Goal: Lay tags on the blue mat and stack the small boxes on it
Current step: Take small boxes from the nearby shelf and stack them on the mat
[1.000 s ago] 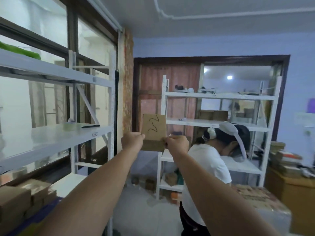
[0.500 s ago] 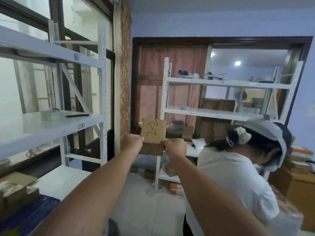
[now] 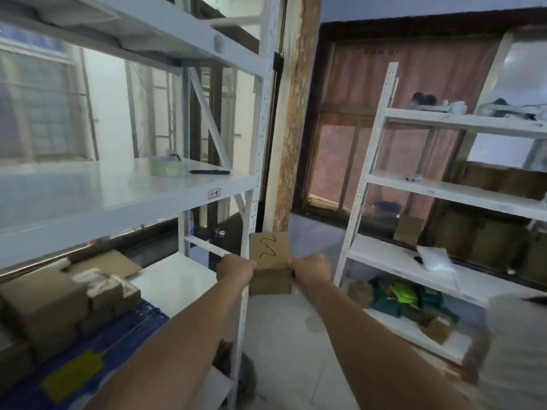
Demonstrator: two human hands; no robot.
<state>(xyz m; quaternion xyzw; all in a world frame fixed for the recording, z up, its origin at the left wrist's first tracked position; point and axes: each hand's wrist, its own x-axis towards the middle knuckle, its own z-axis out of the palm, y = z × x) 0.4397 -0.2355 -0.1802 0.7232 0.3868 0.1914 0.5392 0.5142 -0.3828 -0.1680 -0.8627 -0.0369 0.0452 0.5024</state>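
I am holding a small brown cardboard box [image 3: 270, 263] out in front of me at arm's length, gripping it between my left hand [image 3: 236, 269] and my right hand [image 3: 310, 270]. My fingers are curling closed against its two sides, pinching it from left and right; its flap is standing up, showing a handwritten mark that reads something like "2-2". The box is hanging in the air in the aisle, just past the corner post of the white shelf rack [image 3: 254, 179] on my left, and it is not yet resting on anything.

The blue mat [image 3: 97, 350] is lying on the lower shelf at my lower left. A yellow tag [image 3: 74, 372] is already sitting flat on it, so I am judging the tag-laying part as at least begun. Several small boxes [image 3: 59, 306] are already piled at the back of the mat, stacked in more than one layer, though the blur is keeping me from counting them.

So the task is looking well underway, not finished: this box is waiting to join the pile, well apart from it. More brown boxes are sitting on the far rack [image 3: 444, 190]; whether they belong to my job I cannot tell.
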